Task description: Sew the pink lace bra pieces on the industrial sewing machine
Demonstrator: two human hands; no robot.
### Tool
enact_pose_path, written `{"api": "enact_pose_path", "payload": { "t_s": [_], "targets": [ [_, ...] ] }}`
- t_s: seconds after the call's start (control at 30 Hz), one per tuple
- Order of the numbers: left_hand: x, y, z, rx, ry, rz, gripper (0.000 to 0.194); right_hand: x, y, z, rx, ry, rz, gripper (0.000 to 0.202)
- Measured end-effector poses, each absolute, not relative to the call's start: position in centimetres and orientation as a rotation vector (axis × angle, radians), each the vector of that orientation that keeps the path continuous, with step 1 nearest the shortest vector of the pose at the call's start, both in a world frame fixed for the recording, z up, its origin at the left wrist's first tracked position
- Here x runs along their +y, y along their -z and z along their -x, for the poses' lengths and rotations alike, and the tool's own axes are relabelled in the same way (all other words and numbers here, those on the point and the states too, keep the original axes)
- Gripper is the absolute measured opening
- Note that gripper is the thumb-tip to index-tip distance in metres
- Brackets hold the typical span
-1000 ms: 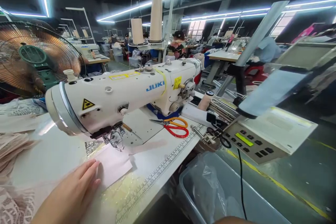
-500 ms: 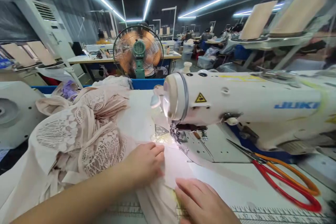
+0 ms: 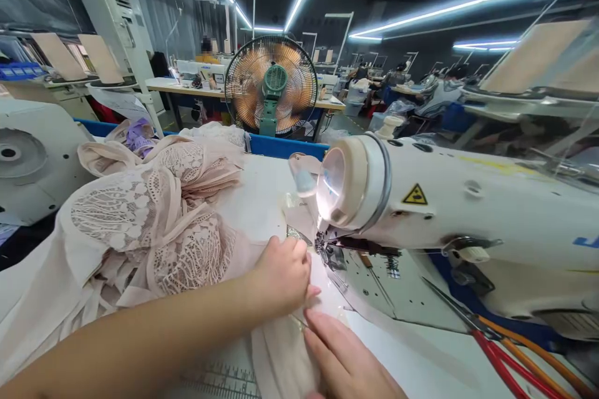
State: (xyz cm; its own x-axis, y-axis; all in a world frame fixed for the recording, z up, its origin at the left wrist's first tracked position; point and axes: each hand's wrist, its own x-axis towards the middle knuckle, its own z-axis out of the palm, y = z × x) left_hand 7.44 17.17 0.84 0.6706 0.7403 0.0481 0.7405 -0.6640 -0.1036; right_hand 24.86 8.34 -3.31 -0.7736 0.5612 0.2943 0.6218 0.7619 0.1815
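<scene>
My left hand [image 3: 284, 271] is closed, its fingers curled down on a strip of pale beige fabric [image 3: 283, 349] just in front of the needle area of a white sewing machine [image 3: 421, 199]. Close below it, my right hand [image 3: 349, 352] pinches the same fabric near its edge, the thumb partly out of view. The fabric hangs over the table's front toward me. The presser foot [image 3: 322, 246] is lit by the machine's lamp. Left of my hands lies a heap of beige lace garments [image 3: 182, 224].
Orange-and-red-handled scissors [image 3: 500, 349] lie right of the machine bed. A thin tool [image 3: 374, 274] rests on the bed plate. A printed ruler [image 3: 222, 380] runs along the front edge. Another white machine [image 3: 32, 162] stands at left; a large fan [image 3: 274, 84] stands beyond the table.
My view has turned left, so the scene sits further right. The left hand's fingers have curled tighter, and my right hand has come closer to it along the fabric.
</scene>
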Motion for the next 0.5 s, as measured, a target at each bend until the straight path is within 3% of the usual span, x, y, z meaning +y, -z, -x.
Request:
{"api": "enact_pose_path", "payload": {
  "t_s": [0.5],
  "targets": [
    [17.9, -1.7, -7.8, -1.166, -0.094, 2.937, 0.04, 8.6, 3.1, -25.3, -2.791, 0.362, 0.918, 0.047]
  ]
}}
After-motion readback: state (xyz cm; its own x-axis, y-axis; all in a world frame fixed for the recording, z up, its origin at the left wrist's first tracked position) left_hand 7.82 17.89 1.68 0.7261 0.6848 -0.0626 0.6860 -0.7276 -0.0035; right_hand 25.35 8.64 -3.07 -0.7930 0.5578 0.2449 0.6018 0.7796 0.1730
